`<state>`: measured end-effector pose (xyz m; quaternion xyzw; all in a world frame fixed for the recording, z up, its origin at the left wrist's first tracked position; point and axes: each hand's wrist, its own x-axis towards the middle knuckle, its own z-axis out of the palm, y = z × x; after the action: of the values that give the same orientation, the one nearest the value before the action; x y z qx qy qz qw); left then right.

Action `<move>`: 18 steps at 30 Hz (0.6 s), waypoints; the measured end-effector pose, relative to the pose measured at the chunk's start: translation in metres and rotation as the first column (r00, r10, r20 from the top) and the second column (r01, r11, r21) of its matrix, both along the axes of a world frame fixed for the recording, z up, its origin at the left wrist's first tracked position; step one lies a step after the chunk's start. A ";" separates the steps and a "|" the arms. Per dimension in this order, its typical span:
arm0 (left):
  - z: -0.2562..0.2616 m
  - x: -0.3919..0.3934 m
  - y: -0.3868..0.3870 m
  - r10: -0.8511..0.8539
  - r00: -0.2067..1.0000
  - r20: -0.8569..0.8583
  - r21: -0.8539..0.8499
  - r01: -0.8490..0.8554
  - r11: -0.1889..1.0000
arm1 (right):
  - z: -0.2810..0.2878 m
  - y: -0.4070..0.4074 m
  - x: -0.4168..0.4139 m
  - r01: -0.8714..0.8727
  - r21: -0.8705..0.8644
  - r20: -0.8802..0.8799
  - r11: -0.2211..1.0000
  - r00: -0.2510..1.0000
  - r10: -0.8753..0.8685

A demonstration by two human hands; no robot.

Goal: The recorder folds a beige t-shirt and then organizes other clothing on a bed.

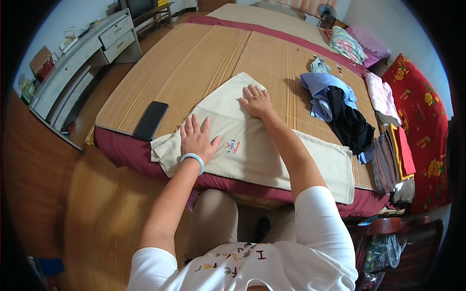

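A pale beige garment (251, 145) with a small embroidered motif lies spread flat along the near edge of the bed. On its left part rests my left hand (198, 140), palm down with fingers apart and a light bangle at the wrist. My right hand (256, 102) lies palm down near the garment's upper corner, its fingers spread. Neither hand grips anything. Left of the garment, a black smartphone (151, 120) lies on the bed mat.
The bamboo mat (174, 69) covers the bed. A loose pile of blue and black clothes (338, 105) lies to the right, beside folded clothes (389, 160). A wooden chair (418, 251) stands at lower right, a desk (80, 58) at left.
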<state>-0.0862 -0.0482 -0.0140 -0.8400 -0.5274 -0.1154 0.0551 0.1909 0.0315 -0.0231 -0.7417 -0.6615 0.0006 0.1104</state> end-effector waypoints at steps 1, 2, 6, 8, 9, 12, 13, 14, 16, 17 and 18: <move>-0.001 -0.004 0.000 0.014 1.000 -0.005 -0.001 -0.014 1.000 | 0.000 0.003 -0.002 0.047 -0.018 0.005 0.999 0.999 -0.047; -0.001 -0.008 0.001 0.026 1.000 -0.015 -0.005 -0.026 1.000 | -0.001 0.007 -0.006 0.033 -0.019 0.000 0.999 0.999 -0.033; 0.001 0.001 0.002 -0.005 1.000 0.013 -0.005 0.005 1.000 | 0.009 0.029 0.015 0.218 0.011 -0.053 0.976 0.975 -0.217; 0.003 0.001 0.001 -0.002 1.000 0.008 -0.015 0.002 1.000 | 0.016 0.037 0.020 0.254 -0.039 -0.083 0.966 0.963 -0.256; 0.004 -0.001 0.001 0.004 1.000 0.002 -0.025 -0.004 1.000 | 0.019 0.040 0.019 0.253 0.002 -0.070 0.968 0.965 -0.252; -0.001 -0.013 0.001 0.019 1.000 0.004 -0.015 -0.019 1.000 | 0.035 0.053 0.010 0.219 -0.045 -0.104 0.975 0.969 -0.222; 0.001 -0.012 0.000 0.021 1.000 0.003 -0.015 -0.021 1.000 | 0.039 0.059 0.017 0.210 -0.123 -0.137 0.970 0.964 -0.226; 0.002 -0.012 -0.001 0.020 1.000 0.003 -0.012 -0.020 1.000 | 0.041 0.065 0.022 0.207 -0.124 -0.139 0.970 0.965 -0.224; 0.003 -0.001 0.000 -0.007 1.000 0.016 -0.008 0.007 1.000 | 0.043 0.075 0.049 0.094 -0.343 -0.291 0.935 0.936 -0.201; 0.003 0.001 0.000 -0.014 1.000 0.025 0.005 0.014 1.000 | 0.043 0.080 0.054 0.098 -0.344 -0.290 0.934 0.935 -0.205; 0.002 -0.002 -0.001 -0.011 1.000 0.028 0.015 0.011 1.000 | 0.043 0.084 0.051 0.121 -0.336 -0.260 0.934 0.941 -0.216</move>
<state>-0.0878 -0.0492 -0.0122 -0.8407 -0.5226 -0.1316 0.0532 0.2414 0.1156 0.0202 -0.7959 -0.5625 0.2066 0.0868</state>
